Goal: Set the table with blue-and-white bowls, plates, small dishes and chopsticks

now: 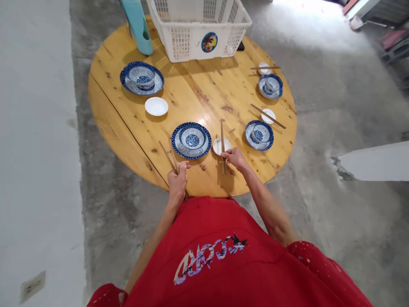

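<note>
My left hand [178, 181] is closed around a pair of wooden chopsticks [166, 154] at the table's near edge. With my right hand [234, 157] I pinch another pair of chopsticks [222, 138], which lies across a small white dish [217, 146]. Between my hands, a little farther in, a patterned bowl [192, 137] sits on a blue-rimmed plate [177, 150]. To the right of my right hand, a second bowl [261, 133] rests on a blue-rimmed plate [251, 143]. Beyond it, chopsticks [267, 116] lie across a small white dish [269, 113].
A round wooden table [198, 96] carries everything. At its far side stand a white plastic basket [191, 40] and a tall light-blue object [138, 27]. Another bowl and plate [128, 85] with a white dish [156, 106] are at left; one more setting [270, 87] is far right.
</note>
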A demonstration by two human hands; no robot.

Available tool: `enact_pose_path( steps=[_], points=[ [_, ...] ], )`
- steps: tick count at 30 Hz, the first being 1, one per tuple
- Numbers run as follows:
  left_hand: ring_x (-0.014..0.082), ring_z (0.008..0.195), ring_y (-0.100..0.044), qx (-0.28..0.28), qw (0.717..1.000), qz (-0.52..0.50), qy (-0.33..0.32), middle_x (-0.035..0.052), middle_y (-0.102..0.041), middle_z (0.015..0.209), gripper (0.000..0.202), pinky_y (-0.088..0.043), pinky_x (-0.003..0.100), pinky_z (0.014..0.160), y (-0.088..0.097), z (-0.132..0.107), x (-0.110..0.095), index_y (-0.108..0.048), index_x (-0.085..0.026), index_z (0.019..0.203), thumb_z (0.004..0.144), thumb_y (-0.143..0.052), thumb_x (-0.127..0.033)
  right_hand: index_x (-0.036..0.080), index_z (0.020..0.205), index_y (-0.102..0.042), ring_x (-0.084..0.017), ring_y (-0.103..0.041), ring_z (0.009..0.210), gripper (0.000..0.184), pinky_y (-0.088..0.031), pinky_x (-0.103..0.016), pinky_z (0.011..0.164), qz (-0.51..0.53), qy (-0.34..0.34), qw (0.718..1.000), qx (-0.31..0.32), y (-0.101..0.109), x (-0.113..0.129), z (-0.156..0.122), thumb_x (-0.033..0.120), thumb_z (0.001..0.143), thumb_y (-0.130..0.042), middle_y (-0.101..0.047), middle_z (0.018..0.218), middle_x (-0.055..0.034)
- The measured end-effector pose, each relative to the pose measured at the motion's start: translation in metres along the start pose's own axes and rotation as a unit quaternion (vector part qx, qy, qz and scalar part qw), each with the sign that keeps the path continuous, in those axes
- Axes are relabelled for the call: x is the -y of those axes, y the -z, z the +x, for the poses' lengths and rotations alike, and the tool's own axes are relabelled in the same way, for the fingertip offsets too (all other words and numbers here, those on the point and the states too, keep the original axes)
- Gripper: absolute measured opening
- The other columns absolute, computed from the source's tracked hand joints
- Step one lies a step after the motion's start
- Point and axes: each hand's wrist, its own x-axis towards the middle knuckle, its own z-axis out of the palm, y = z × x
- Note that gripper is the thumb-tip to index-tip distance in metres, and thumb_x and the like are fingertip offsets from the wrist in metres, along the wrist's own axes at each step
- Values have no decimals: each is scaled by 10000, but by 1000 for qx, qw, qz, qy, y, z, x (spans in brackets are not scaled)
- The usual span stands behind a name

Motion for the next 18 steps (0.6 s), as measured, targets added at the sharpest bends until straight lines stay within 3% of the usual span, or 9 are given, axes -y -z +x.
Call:
enact_pose_path(
  steps=[6,13,18],
  points=[
    [43,454,-360,12,999,7,-31,26,-670,831,384,-265,198,418,0,1,2,-707,-137,967,845,-579,-477,156,528,-533,-60,-356,393,280,-258,-211,433,10,-31,999,23,-5,-4,2,231,760,-671,-419,390,58],
    [44,447,-348,-2,1000,11,-15,16,-648,790,339,-244,191,410,0,-1,6,-698,-134,944,837,-559,-424,150,531,-540,-61,-328,377,313,-251,-215,427,-21,-29,999,36,-6,-9,0,261,804,-645,-419,372,47],
    [41,442,-348,-4,1000,10,-10,20,-654,793,337,-238,186,402,-1,-3,7,-698,-128,943,833,-554,-411,150,541,-551,-73,-385,407,304,-291,-214,461,-83,-24,996,36,-1,-8,4,267,805,-648,-451,399,39]
  ],
)
